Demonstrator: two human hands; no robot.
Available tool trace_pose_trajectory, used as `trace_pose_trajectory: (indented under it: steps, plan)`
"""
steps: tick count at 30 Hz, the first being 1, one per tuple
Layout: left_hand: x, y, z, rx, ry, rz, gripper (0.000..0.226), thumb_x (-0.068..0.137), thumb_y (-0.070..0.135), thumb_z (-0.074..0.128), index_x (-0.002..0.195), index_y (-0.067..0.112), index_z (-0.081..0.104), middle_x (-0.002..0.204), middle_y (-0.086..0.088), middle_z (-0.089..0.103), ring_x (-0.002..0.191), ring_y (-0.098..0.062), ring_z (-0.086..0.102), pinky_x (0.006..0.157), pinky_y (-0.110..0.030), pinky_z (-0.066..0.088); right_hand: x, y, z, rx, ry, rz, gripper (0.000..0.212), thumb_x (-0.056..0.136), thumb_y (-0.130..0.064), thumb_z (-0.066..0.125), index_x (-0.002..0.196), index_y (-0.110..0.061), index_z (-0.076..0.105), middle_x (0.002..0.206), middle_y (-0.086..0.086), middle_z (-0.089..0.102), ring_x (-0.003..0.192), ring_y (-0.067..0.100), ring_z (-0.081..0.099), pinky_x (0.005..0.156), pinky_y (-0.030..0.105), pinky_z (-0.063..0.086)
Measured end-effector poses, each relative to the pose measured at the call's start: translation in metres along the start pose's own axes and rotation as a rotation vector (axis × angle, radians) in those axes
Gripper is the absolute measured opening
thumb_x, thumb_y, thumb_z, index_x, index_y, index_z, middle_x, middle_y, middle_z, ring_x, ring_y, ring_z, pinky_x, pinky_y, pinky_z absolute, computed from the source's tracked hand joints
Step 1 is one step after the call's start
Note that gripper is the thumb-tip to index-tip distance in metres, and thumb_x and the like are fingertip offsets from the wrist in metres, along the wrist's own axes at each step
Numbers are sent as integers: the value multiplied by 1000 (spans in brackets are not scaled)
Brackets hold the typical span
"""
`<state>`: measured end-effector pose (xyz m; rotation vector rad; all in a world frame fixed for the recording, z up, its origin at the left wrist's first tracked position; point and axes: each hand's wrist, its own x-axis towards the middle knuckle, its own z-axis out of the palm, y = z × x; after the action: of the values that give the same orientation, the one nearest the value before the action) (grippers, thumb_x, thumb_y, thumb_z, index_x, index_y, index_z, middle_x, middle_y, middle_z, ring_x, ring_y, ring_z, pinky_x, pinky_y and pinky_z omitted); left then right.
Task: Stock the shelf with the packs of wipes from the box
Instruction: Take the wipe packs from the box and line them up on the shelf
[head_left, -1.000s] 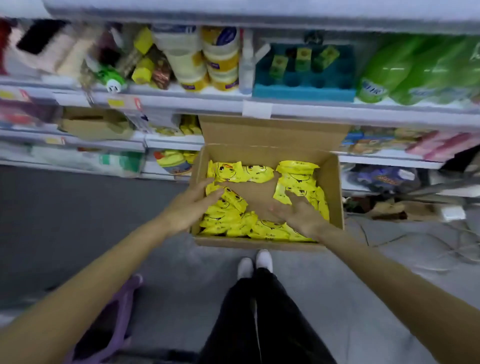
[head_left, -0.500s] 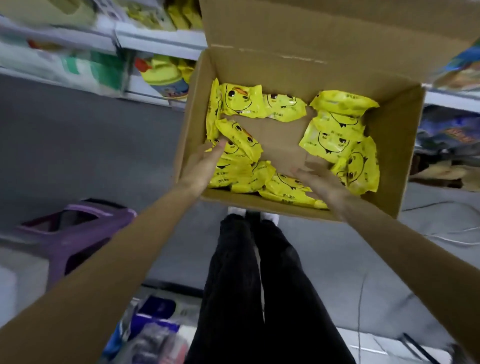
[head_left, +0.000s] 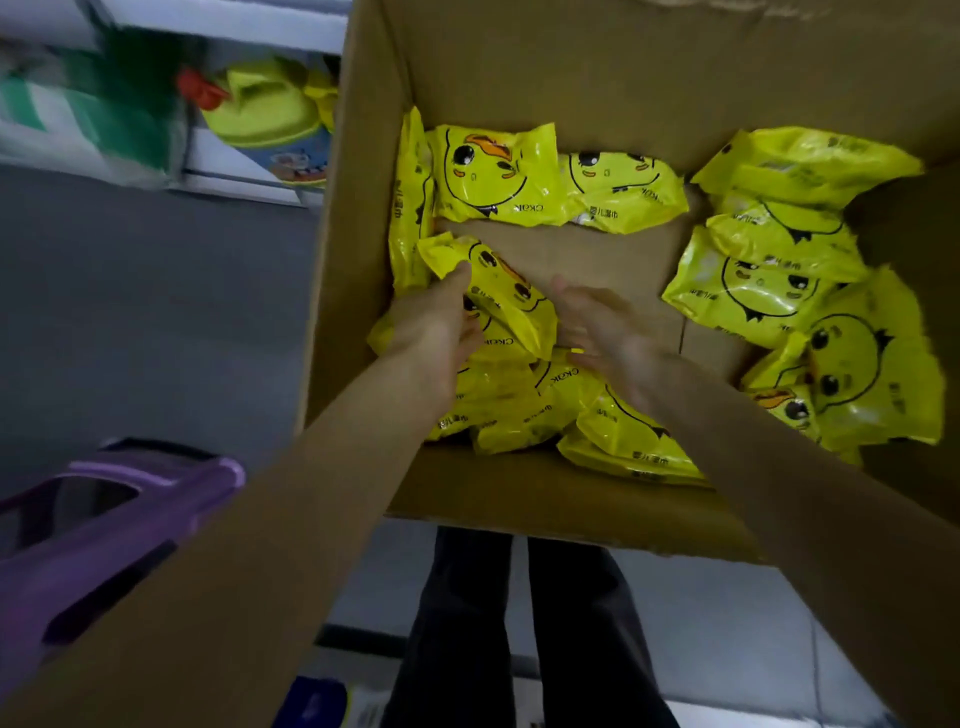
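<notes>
Filling the centre and upper right of the frame, an open cardboard box (head_left: 519, 493) is seen from above, its far flap raised at the top edge. Grey floor (head_left: 130, 312) is seen to the left of it. A purple plastic stool (head_left: 104, 530) is placed at the lower left, and dark trousers (head_left: 519, 623) are seen at the bottom centre, below the near wall of the box.

At the upper left, a white shelf (head_left: 244, 179) is shown, blurred; a yellow duck-shaped item (head_left: 265, 104) and green-and-white packages (head_left: 78, 109) are kept on it.

Inside the box, yellow packs of wipes (head_left: 753, 291) printed with a cartoon duck face are scattered along the far wall, the right side and the near wall, while a patch of bare cardboard is left in the middle. None is seen on the shelf.

Left of centre, one tilted pack (head_left: 509, 301) is gripped by the left hand (head_left: 436, 338): the thumb is laid across its upper left corner and the fingers are curled against its lower side. Just to the right, the right hand (head_left: 613, 338) is held with fingers stretched and loosely spread towards that pack; it is blurred, and contact with the pack cannot be told.
</notes>
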<state>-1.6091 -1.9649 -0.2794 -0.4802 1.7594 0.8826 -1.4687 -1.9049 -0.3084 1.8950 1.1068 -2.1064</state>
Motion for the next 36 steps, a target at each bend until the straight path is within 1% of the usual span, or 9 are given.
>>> trace_pose_trajectory:
  steps: [3,7,12,15,19,22,25,31,36]
  plan:
    - [15,0,10,20,-6,-8,27,93,33,62,88,9,50,87,-8,53,83,-20,56,67,-27,49,11,8,9,56,-12,-7,46,92,-51,51,127,-21,57,120,1,65,109,19,62,91,31,49]
    - [24,-3,26,-5,7,41,42,90,30,67,121,5,55,115,-13,62,92,-24,62,54,-29,53,10,10,11,63,45,-22,45,91,-55,51,119,-22,63,114,4,69,107,21,63,95,34,48]
    - [29,-12,33,-14,113,151,2,94,8,60,96,9,59,112,-18,67,78,-25,63,62,-35,58,-1,9,7,92,47,-60,37,93,-52,51,110,-22,63,106,2,70,95,16,65,84,28,49]
    - [24,-15,24,-1,110,154,9,95,2,55,90,9,57,112,-19,66,83,-28,64,63,-34,58,-7,9,2,119,27,-72,22,96,-47,47,90,-29,57,91,-6,67,81,8,63,86,27,44]
    - [-1,-13,7,36,-50,183,28,97,-2,50,75,15,50,89,-5,60,93,-24,60,67,-30,56,-13,2,-8,143,124,-85,24,94,-41,55,103,-20,57,88,-8,61,80,6,62,85,26,49]
    - [-20,-8,-9,133,-246,198,12,97,0,51,98,11,56,100,-5,64,95,-22,63,64,-26,57,-19,-3,-17,127,69,-84,21,91,-40,59,99,-22,64,95,-6,68,95,12,64,87,29,51]
    - [-27,-2,-22,272,-409,144,31,95,2,55,124,12,52,104,-2,66,91,-17,65,61,-24,58,-27,-7,-23,100,-68,-44,35,88,-43,62,110,-16,67,116,9,69,110,25,64,100,42,47]
    - [-34,15,-34,596,-721,75,34,87,14,58,120,9,61,110,-7,71,87,-16,70,74,-29,58,-43,-1,-44,131,-276,-30,68,55,-41,83,116,-18,66,124,11,65,107,23,61,104,45,44]
    - [-33,15,-29,503,-647,107,32,83,38,57,106,17,67,98,-4,73,83,-16,69,72,-29,58,-56,9,-45,372,-286,-59,29,70,-18,69,98,-20,65,100,2,73,87,17,68,83,32,57]
